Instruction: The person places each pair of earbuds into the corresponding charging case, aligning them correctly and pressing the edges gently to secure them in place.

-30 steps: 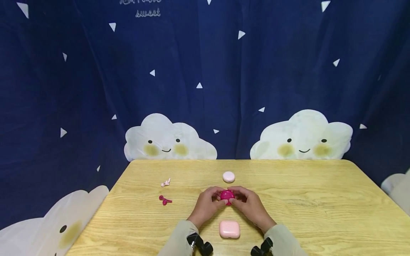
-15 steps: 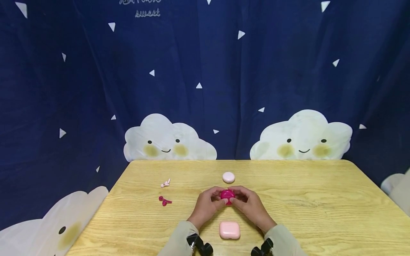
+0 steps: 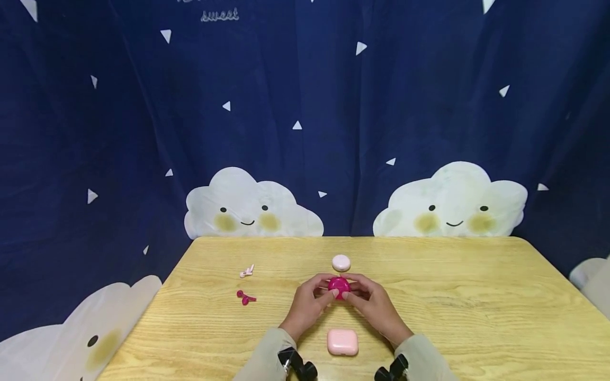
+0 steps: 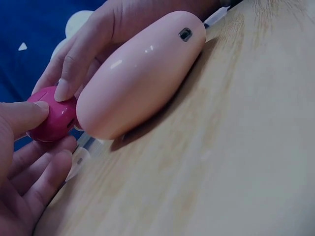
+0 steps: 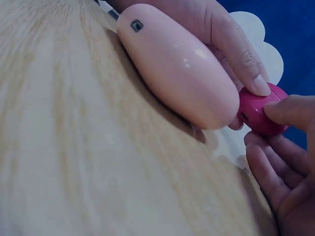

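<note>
A round, glossy magenta earbud case (image 3: 339, 286) is held between both hands over the middle of the table. My left hand (image 3: 306, 306) pinches its left side, thumb on the front face and fingers behind and below. From the other side my right hand (image 3: 374, 307) grips it in the same way. The case's lid seam shows as a thin line in the left wrist view, and the lid is down. Nearer the body lies a pink rounded earbud case (image 3: 342, 342), with a charging port on the side seen by the left wrist camera.
Behind the hands sits a pale pink round case (image 3: 341, 262). On the left of the wooden table (image 3: 476, 301) lie a pair of pale pink earbuds (image 3: 246, 272) and a pair of magenta earbuds (image 3: 245, 299). A dark blue curtain (image 3: 333, 106) hangs behind the table.
Both hands and the magenta case have shifted slightly upward in the head view. The left thumb sits higher on the case's face. The other cases and the earbuds stay where they were.
</note>
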Action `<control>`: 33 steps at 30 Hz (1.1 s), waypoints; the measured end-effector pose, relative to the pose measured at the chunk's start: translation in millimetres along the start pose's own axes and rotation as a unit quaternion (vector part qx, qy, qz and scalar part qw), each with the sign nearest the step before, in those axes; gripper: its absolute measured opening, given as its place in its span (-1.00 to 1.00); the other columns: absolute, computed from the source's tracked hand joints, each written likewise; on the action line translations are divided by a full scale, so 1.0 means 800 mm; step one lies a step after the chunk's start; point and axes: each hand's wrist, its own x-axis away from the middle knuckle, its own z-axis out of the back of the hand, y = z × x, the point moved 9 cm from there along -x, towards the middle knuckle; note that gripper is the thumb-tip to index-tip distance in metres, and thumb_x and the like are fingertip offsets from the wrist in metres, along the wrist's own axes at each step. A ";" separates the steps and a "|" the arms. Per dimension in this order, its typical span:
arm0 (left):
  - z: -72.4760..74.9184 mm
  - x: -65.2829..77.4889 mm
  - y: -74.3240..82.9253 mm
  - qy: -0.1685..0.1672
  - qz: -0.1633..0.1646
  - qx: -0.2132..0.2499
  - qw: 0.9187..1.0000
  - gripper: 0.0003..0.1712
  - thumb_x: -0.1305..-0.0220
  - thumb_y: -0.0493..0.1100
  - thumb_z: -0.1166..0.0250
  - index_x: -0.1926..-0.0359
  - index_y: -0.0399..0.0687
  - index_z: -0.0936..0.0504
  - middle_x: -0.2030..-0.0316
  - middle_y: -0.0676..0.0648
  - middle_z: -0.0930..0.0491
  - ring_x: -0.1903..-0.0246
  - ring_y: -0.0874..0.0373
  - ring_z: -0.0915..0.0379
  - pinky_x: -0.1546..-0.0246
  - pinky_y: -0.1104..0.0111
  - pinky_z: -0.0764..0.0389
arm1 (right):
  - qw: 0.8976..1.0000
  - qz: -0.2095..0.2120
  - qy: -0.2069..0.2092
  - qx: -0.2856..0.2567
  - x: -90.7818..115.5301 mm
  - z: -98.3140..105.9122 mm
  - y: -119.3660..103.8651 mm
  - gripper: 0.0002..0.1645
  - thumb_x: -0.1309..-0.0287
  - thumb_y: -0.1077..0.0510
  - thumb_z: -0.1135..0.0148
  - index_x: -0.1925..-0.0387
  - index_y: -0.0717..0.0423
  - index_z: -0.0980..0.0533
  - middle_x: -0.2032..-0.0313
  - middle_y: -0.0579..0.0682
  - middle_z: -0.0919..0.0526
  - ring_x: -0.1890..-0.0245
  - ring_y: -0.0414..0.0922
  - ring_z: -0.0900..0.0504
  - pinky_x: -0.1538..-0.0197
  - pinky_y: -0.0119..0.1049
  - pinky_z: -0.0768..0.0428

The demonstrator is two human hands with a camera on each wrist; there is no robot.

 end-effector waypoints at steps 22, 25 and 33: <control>-0.004 0.002 0.006 -0.024 0.010 0.123 0.992 -0.59 -0.26 -0.39 -0.24 -0.14 -0.24 -0.52 0.13 -0.27 -0.59 0.17 -0.36 -0.53 0.26 -0.01 -0.63 | 0.998 0.005 0.042 -0.037 0.006 0.012 -0.013 -0.55 -0.20 0.25 -0.28 -0.14 0.16 -0.51 0.19 0.17 -0.68 0.19 -0.06 -0.65 0.16 -0.38 -0.60; -0.003 0.002 0.008 -0.026 0.006 0.129 0.991 -0.59 -0.26 -0.38 -0.25 -0.14 -0.23 -0.53 0.13 -0.26 -0.59 0.17 -0.38 -0.52 0.27 -0.02 -0.63 | 0.999 -0.001 0.041 -0.033 0.009 0.012 -0.028 -0.56 -0.20 0.28 -0.28 -0.13 0.20 -0.51 0.21 0.21 -0.67 0.21 -0.03 -0.64 0.17 -0.38 -0.60; -0.001 0.003 0.016 -0.036 -0.024 0.135 0.990 -0.59 -0.32 -0.34 -0.21 -0.18 -0.31 -0.47 0.08 -0.33 -0.56 0.16 -0.48 -0.47 0.26 -0.04 -0.61 | 0.996 0.006 0.035 -0.078 0.006 0.009 -0.017 -0.48 -0.23 0.26 -0.25 -0.22 0.15 -0.44 0.13 0.22 -0.65 0.19 -0.04 -0.66 0.13 -0.17 -0.65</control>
